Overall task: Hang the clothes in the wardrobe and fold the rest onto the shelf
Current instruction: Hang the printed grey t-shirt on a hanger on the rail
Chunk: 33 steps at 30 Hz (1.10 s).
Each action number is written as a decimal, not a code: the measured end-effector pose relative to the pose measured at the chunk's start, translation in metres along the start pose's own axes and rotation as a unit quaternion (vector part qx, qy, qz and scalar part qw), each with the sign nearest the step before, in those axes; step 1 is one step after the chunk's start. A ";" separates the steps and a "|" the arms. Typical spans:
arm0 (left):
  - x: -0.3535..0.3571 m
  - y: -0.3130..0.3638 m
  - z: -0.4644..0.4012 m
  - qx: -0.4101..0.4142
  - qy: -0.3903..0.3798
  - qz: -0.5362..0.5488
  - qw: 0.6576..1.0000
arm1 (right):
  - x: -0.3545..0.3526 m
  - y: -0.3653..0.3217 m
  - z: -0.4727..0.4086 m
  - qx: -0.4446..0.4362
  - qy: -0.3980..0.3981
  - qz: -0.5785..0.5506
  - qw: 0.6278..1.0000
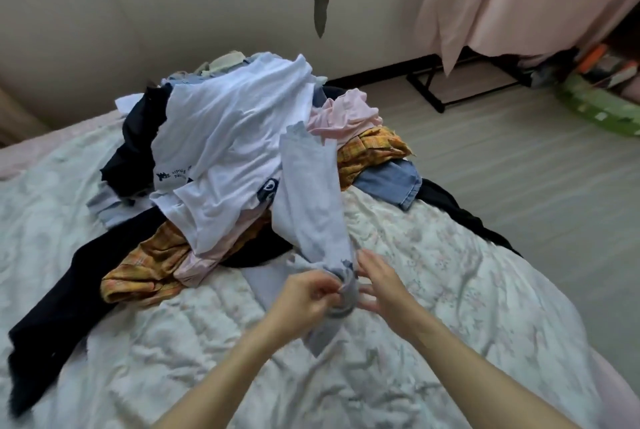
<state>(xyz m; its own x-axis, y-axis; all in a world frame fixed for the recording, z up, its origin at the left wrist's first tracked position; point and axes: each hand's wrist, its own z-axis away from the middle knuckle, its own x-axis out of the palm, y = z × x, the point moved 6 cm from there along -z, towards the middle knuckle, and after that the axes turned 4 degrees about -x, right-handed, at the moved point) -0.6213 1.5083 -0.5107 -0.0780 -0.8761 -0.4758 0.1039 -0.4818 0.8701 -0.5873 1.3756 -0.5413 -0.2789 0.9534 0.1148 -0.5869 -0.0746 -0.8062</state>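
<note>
Two hands meet low over the bed (433, 255): your left hand (304, 293) pinches the frilled cuff of a pale lilac sleeve (311, 207), and your right hand (377, 286) hovers beside it with fingers spread. The garment trails up into the clothes pile (221, 151) at left. You seem to be sorting; next, pull it free. No wardrobe or shelf shows.

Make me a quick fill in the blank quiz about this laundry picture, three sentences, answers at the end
The left hand pinches the cuff of a pale ____ garment.
The pile of clothes lies on a ____.
The garment topping the pile is a ____ T-shirt with dark print.
Answers: lavender; bed; white
</note>
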 end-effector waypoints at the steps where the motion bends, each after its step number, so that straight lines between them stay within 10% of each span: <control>1: 0.015 0.020 0.020 0.023 -0.015 0.008 1.000 | -0.006 0.004 0.018 0.039 -0.007 -0.057 0.998; 10: 0.067 0.151 0.107 0.024 0.075 0.005 0.997 | -0.084 0.009 0.175 -0.006 -0.039 -0.089 0.995; 14: 0.128 0.231 0.129 0.075 -0.047 0.044 0.995 | -0.148 0.005 0.265 -0.090 0.049 -0.097 0.990; 18: 0.186 0.281 0.148 -0.044 -0.099 0.164 0.981 | -0.201 0.000 0.366 -0.194 0.128 -0.026 0.972; 26: 0.357 0.387 0.289 -0.150 -0.358 0.247 0.888 | -0.289 0.047 0.599 -0.257 0.452 0.122 0.845; 33: 0.439 0.468 0.432 -0.018 -0.515 0.207 0.832 | -0.330 0.131 0.788 -0.181 0.688 0.111 0.694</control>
<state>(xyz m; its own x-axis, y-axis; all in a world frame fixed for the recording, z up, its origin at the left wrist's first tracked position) -1.0353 0.9064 -0.2562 -0.8337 -0.4961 0.2427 0.3622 -0.1594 0.9184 -1.1709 0.8214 -0.2278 0.8043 0.3244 -0.4978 -0.3475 -0.4226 -0.8370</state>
